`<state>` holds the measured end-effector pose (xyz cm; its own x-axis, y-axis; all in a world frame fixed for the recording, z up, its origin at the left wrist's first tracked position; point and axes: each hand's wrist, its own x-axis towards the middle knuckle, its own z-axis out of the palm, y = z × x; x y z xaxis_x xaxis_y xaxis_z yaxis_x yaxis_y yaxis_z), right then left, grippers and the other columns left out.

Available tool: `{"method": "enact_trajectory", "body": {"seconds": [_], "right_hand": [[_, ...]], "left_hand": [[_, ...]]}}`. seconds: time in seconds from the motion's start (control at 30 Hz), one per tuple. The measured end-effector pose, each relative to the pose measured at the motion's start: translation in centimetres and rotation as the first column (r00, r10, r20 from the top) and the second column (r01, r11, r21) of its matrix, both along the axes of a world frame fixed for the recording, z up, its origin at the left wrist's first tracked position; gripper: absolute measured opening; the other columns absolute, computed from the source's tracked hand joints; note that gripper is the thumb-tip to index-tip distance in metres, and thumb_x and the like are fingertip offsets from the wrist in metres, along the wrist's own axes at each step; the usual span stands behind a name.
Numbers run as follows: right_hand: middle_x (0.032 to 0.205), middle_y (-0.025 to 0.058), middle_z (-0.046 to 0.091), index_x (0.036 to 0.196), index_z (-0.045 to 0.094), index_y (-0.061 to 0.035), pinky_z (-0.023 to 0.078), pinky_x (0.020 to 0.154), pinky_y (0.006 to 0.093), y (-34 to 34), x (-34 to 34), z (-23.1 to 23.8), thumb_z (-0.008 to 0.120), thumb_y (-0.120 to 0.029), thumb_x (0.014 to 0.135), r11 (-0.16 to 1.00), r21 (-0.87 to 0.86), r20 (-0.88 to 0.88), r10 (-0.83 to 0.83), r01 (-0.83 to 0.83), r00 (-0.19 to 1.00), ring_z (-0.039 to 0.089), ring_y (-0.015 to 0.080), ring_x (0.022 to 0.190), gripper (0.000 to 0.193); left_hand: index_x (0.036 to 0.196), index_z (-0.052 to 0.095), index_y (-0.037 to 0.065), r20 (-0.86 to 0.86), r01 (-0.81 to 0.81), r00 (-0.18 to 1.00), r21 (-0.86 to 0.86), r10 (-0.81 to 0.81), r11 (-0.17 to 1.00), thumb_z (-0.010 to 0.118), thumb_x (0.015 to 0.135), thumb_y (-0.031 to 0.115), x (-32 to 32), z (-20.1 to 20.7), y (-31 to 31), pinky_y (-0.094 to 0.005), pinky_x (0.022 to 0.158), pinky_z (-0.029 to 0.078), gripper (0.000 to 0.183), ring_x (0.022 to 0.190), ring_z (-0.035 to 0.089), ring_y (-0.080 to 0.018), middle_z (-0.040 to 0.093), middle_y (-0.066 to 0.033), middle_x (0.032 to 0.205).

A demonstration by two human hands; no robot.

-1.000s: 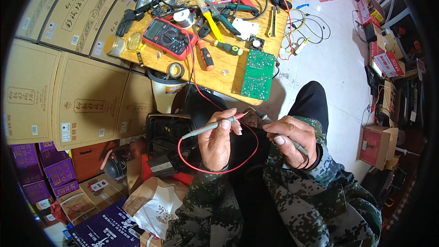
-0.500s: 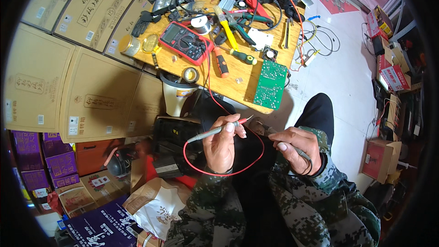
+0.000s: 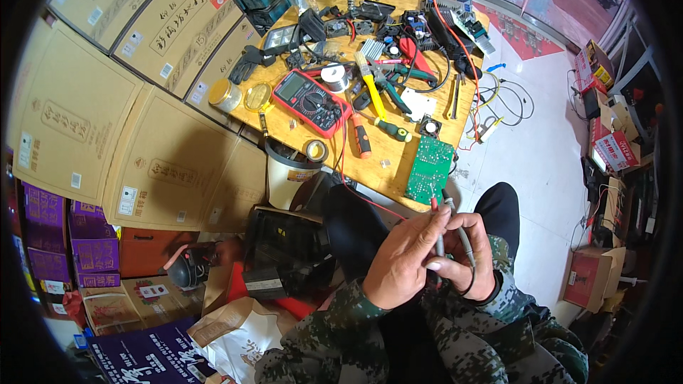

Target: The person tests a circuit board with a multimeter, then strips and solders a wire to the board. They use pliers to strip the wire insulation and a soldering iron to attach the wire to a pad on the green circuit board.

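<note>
My left hand is closed on a test probe with a red collar and a grey handle, pointing up toward the board. Right beside it, my right hand grips a second, grey-black probe; a dark lead loops down from it. The hands touch or nearly touch, and their fingers partly hide both probes. Just beyond the probe ends lies a green circuit board, solder side up, at the table's near right corner. Whether either tip touches it I cannot tell. A red lead runs toward the red multimeter.
On the wooden table lie an orange-handled screwdriver, a yellow brush, a solder spool, a small fan and a tape roll. A white bucket stands below its edge. Cardboard boxes are stacked at left.
My hands, apart before, have come together near the board's lower edge. The left hand moved right and turned its probe to point up. The head view has shifted slightly.
</note>
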<state>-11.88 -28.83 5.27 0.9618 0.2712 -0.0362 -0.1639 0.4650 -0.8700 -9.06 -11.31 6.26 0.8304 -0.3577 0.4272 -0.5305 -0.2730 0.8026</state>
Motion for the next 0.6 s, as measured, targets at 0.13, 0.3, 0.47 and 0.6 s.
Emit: {"method": "enact_trajectory", "body": {"seconds": [0.13, 0.3, 0.47, 0.6], "right_hand": [[0.112, 0.0111, 0.06, 0.123, 0.044, -0.0063, 0.055, 0.064, 0.0252, 0.7, -0.1, -0.1, 0.073, 0.006, 0.092, 0.979, -0.045, -0.069, -0.202, 0.199, 0.977, 0.064, 0.0126, 0.082, 0.044], [0.076, 0.0032, 0.062, 0.114, 0.047, -0.0079, 0.04, 0.048, 0.0214, -0.3, 0.3, 0.4, 0.067, -0.005, 0.099, 0.909, -0.247, -0.013, -0.35, 0.336, 0.937, 0.053, 0.0078, 0.053, 0.024], [0.075, 0.0026, 0.061, 0.113, 0.047, -0.0081, 0.039, 0.047, 0.0227, -0.7, 0.6, 0.5, 0.066, -0.007, 0.1, 0.911, -0.25, -0.021, -0.343, 0.327, 0.939, 0.051, 0.0076, 0.051, 0.024], [0.076, 0.0025, 0.061, 0.112, 0.047, -0.0069, 0.041, 0.049, 0.0218, -0.8, 0.5, 0.7, 0.067, -0.009, 0.099, 0.914, -0.27, -0.017, -0.319, 0.303, 0.948, 0.054, 0.0078, 0.054, 0.024]], "left_hand": [[0.157, 0.046, 0.005, -0.029, 0.095, 0.995, 0.01, -0.094, 0.995, 0.057, 0.083, -0.019, -0.2, 0.5, 0.4, -0.0443, 0.104, 0.051, 0.079, 0.125, 0.062, -0.0407, 0.061, -0.0216, 0.142], [0.122, 0.072, 0.001, -0.146, -0.268, 0.956, -0.085, 0.254, 0.96, 0.068, 0.093, -0.004, 2.2, 0.1, 4.1, -0.0377, 0.085, 0.057, 0.03, 0.097, 0.072, -0.0287, 0.073, -0.0166, 0.108], [0.109, 0.073, -0.006, -0.075, -0.592, 0.805, -0.071, 0.588, 0.802, 0.072, 0.094, 0.0, 13.2, -1.8, 12.0, -0.0285, 0.082, 0.053, 0.016, 0.09, 0.066, -0.0165, 0.068, -0.0104, 0.1], [0.109, 0.073, -0.004, 0.193, -0.551, 0.833, 0.216, 0.518, 0.806, 0.076, 0.085, 0.001, 21.1, -2.9, 15.8, -0.0391, 0.092, 0.054, 0.025, 0.101, 0.068, -0.0332, 0.068, -0.0159, 0.113]]}}
